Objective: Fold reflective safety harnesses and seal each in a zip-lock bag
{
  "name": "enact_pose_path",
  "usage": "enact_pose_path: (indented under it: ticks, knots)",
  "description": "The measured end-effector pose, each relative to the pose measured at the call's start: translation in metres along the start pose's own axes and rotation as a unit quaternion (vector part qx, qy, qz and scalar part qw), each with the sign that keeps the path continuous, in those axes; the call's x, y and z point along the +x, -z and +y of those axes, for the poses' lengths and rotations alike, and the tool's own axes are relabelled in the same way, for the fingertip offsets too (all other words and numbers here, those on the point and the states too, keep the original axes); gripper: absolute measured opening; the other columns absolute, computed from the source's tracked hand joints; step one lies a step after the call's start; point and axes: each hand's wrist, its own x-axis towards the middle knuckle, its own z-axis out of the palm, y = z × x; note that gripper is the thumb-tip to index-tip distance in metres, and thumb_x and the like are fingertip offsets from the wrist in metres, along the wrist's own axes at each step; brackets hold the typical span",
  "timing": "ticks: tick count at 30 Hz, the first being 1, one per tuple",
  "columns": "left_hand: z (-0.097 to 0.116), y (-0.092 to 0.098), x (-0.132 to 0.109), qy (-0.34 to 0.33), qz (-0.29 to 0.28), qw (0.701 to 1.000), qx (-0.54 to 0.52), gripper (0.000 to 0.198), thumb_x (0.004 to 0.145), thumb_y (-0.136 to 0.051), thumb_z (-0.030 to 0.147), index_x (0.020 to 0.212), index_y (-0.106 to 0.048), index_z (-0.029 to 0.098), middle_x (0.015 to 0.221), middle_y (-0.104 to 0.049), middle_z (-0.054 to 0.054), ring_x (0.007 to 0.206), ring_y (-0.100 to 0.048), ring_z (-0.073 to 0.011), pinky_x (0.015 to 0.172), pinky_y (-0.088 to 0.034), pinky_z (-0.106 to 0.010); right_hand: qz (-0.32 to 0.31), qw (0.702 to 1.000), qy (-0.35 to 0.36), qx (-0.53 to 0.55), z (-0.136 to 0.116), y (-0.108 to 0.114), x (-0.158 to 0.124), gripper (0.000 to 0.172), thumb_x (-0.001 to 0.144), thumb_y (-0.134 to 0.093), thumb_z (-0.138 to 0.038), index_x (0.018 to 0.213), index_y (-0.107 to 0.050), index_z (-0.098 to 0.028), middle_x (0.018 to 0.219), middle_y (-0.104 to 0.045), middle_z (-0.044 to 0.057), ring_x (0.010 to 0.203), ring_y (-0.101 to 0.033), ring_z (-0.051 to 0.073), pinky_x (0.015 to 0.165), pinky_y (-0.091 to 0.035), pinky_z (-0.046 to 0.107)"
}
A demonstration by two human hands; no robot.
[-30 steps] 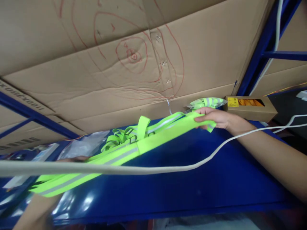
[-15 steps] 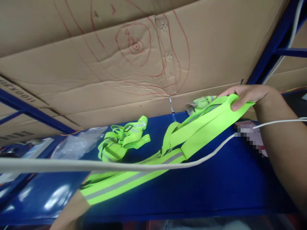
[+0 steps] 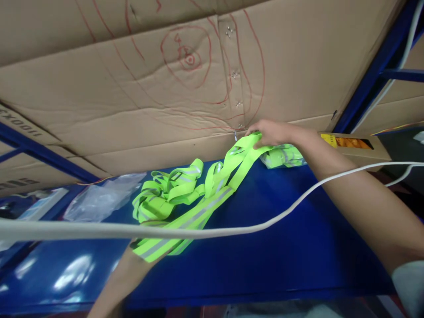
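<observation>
Yellow-green straps with grey reflective stripes form a reflective vest [image 3: 202,212], stretched between my two hands above the blue surface. My right hand [image 3: 265,132] pinches its far upper end near the cardboard. Beneath the near lower end is my left hand [image 3: 136,261]; the straps cover most of its fingers, and it holds that end up. A second reflective vest [image 3: 165,190] lies in a loose tangle just behind the held straps. Close to my right wrist, more yellow-green strap shows in a clear plastic bag [image 3: 285,157].
A white cable [image 3: 238,230] crosses in front of the straps. Cardboard [image 3: 281,66] with red drawn lines stands behind the blue surface [image 3: 265,256]. Clear plastic bags [image 3: 102,198] lie left. A carton with a window [image 3: 374,152] sits beyond my right forearm; blue posts [image 3: 371,75] flank both sides.
My right hand has moved left and toward the cardboard with its end of the vest. My left hand has shifted slightly right and up. The straps between them are bunched closer together.
</observation>
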Motion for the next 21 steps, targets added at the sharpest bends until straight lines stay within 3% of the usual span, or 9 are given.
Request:
enact_pose_path:
  ticks: [4, 7, 12, 15, 18, 19, 21]
  knots:
    - [0.015, 0.001, -0.001, -0.040, -0.028, 0.998, -0.044, 0.065, 0.062, -0.081, 0.045, 0.117, -0.055, 0.021, 0.118, -0.072, -0.009, 0.108, -0.071, -0.0310, 0.091, -0.062, -0.045, 0.024, 0.999, 0.036, -0.005, -0.016, 0.004, -0.006, 0.051, 0.079, -0.074, -0.017, 0.130, -0.069, -0.020, 0.121, -0.074, 0.007, 0.107, -0.068, 0.028, 0.089, -0.051, 0.033]
    - [0.016, 0.000, 0.000, -0.053, -0.047, 0.996, -0.051, 0.057, 0.067, -0.081, 0.038, 0.116, -0.055, 0.022, 0.115, -0.073, -0.006, 0.106, -0.071, -0.0282, 0.087, -0.063, -0.041, 0.034, 0.998, 0.050, -0.030, -0.029, 0.003, -0.001, 0.056, 0.078, -0.074, -0.014, 0.133, -0.067, -0.019, 0.124, -0.072, 0.009, 0.108, -0.068, 0.029, 0.089, -0.052, 0.033]
    - [0.008, -0.001, -0.014, -0.010, -0.028, 0.997, -0.066, 0.065, 0.056, -0.087, 0.040, 0.113, -0.058, 0.027, 0.106, -0.075, -0.003, 0.098, -0.073, -0.0306, 0.080, -0.064, -0.040, -0.005, 0.987, -0.005, -0.158, -0.042, -0.011, 0.028, 0.038, 0.079, -0.066, -0.003, 0.114, -0.076, -0.014, 0.101, -0.076, 0.016, 0.091, -0.071, 0.030, 0.080, -0.053, 0.038]
    - [0.016, -0.010, -0.028, -0.009, -0.043, 0.997, -0.071, 0.061, 0.058, -0.086, 0.043, 0.109, -0.058, 0.026, 0.102, -0.075, -0.003, 0.095, -0.074, -0.0304, 0.080, -0.064, -0.040, 0.061, 0.981, 0.021, -0.180, -0.052, -0.025, 0.032, 0.034, 0.089, -0.052, -0.001, 0.114, -0.074, -0.008, 0.119, -0.070, 0.023, 0.118, -0.062, 0.037, 0.100, -0.045, 0.050]
    - [0.031, -0.031, -0.046, -0.005, 0.004, 0.997, -0.071, 0.063, 0.063, -0.080, 0.050, 0.116, -0.055, 0.025, 0.108, -0.075, -0.006, 0.099, -0.074, -0.0309, 0.083, -0.063, -0.039, 0.124, 0.975, 0.089, -0.159, -0.080, -0.052, 0.003, 0.039, 0.096, -0.043, -0.002, 0.129, -0.064, -0.005, 0.147, -0.052, 0.025, 0.140, -0.043, 0.038, 0.115, -0.030, 0.057]
    - [0.037, -0.039, -0.053, 0.001, 0.019, 0.997, -0.078, 0.066, 0.065, -0.078, 0.053, 0.120, -0.053, 0.026, 0.110, -0.075, -0.007, 0.098, -0.074, -0.0308, 0.082, -0.063, -0.038, 0.143, 0.976, 0.135, -0.092, -0.093, -0.064, -0.015, 0.040, 0.099, -0.044, -0.006, 0.136, -0.059, -0.005, 0.150, -0.050, 0.025, 0.141, -0.042, 0.037, 0.117, -0.028, 0.057]
    - [0.051, -0.055, -0.066, 0.002, 0.053, 0.996, -0.071, 0.068, 0.068, -0.071, 0.058, 0.126, -0.050, 0.027, 0.108, -0.076, -0.007, 0.091, -0.076, -0.0301, 0.077, -0.063, -0.038, 0.105, 0.969, 0.199, 0.102, -0.122, -0.093, -0.055, 0.053, 0.102, -0.055, -0.032, 0.149, -0.047, -0.007, 0.155, -0.046, 0.022, 0.145, -0.040, 0.032, 0.120, -0.031, 0.048]
